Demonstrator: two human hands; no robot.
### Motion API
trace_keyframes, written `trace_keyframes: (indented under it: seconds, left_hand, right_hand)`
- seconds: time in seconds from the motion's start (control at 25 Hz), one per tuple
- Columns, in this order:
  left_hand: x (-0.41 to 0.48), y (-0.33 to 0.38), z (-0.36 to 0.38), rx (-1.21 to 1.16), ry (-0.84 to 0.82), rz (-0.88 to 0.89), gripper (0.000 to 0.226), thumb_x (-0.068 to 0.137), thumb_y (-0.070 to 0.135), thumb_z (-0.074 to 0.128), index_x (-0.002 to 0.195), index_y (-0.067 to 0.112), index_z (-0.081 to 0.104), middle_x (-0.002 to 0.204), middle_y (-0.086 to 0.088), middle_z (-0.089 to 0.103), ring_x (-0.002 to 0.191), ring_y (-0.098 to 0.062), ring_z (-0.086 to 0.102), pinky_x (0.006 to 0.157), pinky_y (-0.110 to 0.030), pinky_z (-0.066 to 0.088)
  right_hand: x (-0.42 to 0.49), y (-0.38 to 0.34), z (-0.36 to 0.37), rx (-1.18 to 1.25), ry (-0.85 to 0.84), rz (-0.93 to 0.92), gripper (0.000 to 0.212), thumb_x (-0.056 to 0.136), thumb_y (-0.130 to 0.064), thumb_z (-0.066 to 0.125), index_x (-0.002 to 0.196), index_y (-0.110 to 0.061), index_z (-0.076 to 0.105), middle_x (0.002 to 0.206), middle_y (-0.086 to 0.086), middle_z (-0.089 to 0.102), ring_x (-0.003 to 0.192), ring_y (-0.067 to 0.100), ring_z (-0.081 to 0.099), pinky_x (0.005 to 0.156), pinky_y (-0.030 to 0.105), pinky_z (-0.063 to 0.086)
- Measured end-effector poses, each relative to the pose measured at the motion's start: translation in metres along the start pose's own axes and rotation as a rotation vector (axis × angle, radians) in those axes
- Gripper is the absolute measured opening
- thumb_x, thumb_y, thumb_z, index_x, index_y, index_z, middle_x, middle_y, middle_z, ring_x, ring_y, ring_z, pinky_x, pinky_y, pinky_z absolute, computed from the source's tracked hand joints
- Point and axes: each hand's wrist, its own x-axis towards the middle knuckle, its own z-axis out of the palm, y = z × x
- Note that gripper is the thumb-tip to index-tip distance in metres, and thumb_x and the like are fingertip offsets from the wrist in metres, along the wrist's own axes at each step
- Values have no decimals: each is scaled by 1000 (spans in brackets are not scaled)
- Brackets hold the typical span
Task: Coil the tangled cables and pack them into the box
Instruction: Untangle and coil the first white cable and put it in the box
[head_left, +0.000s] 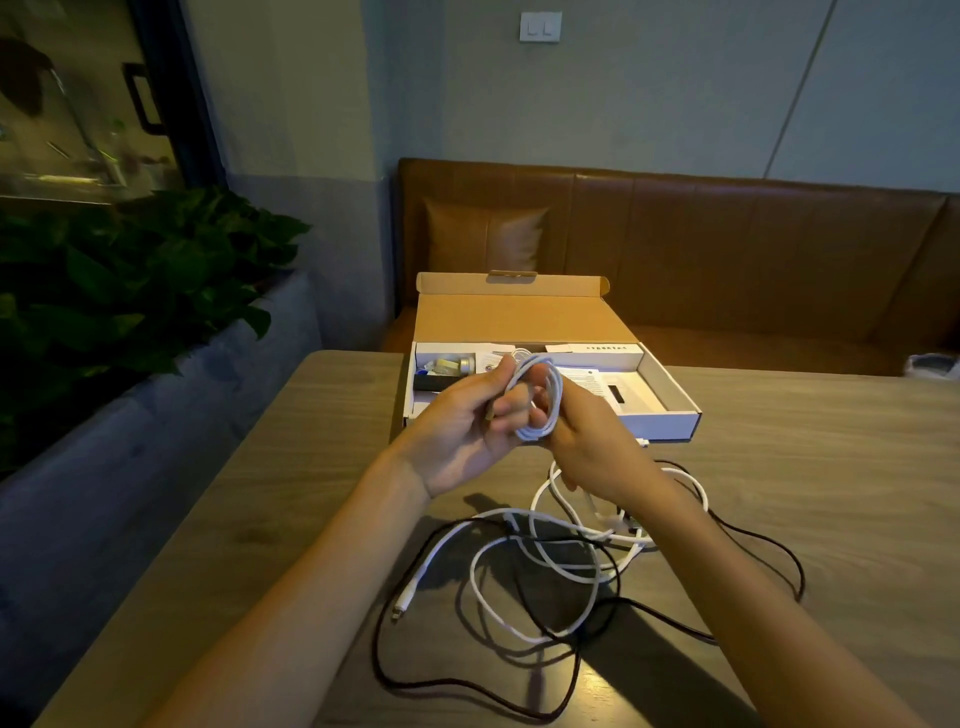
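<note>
**Wooden table (208, 519), a white coil held over it in both hands**

The table runs away from me to a brown bench (727, 234) against the wall. Its left edge slants beside a grey planter of dark leafy plants (130, 291). A broad stretch of wood lies between that edge and my left forearm.

My left hand (462, 431) is raised palm-up above the table, fingers curled round the white coil (545, 400). The coil stands upright between my two hands, just in front of the box's near wall. My right hand (592, 447) meets it from the other side, back toward me, fingers hooked through the loops and gripping them. A strand drops from under this hand to the tabletop.

Beyond my hands the box (670, 415) sits at the table's far edge. Its lid stands open toward the bench, with papers and small items inside.

Below my wrists the loose white cable (483, 587) sprawls in overlapping loops, crossed by a dark cable (769, 551) that swings out wide to the right. More wood stretches beyond it to the right.
</note>
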Motion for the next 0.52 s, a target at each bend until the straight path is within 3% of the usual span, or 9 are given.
trace_keyframes:
  seconds: [0.12,0.2,0.28,0.4,0.52]
  left_hand:
    - [6,-8,4,-113,64,116,40,106,24,40,126,-4,59,78,-9,64,72,-16,65,101,-34,51]
    - [8,-7,8,-2,147,201,38,107,24,38,124,1,62,91,-11,73,87,-20,72,101,-36,53]
    - [7,-5,17,295,227,265,36,109,24,34,126,9,62,102,-7,76,99,-18,72,90,-31,57]
    - [2,-7,20,1006,297,328,29,109,27,34,128,23,54,106,13,71,104,4,66,75,-14,55]
    - [1,-10,6,1352,290,333,31,108,30,36,131,19,54,114,3,67,105,-12,63,82,-30,60]
  right_hand:
    - [0,-3,3,91,-53,80,10,104,-18,47,109,-19,56,79,0,63,53,4,56,53,25,47]
    - [-2,-7,4,110,-160,158,10,105,-15,43,109,-18,52,77,5,62,46,6,53,47,24,48]
    - [-4,-11,6,104,-216,208,14,105,-16,44,116,-18,53,77,5,63,46,6,53,48,21,48]
    - [-5,-17,3,-43,-225,129,18,104,-20,50,114,-15,64,77,-3,64,51,4,59,53,21,51]
    - [-6,-19,-4,-320,-163,-28,23,103,-24,52,112,-18,72,87,-8,67,72,9,64,73,33,58]
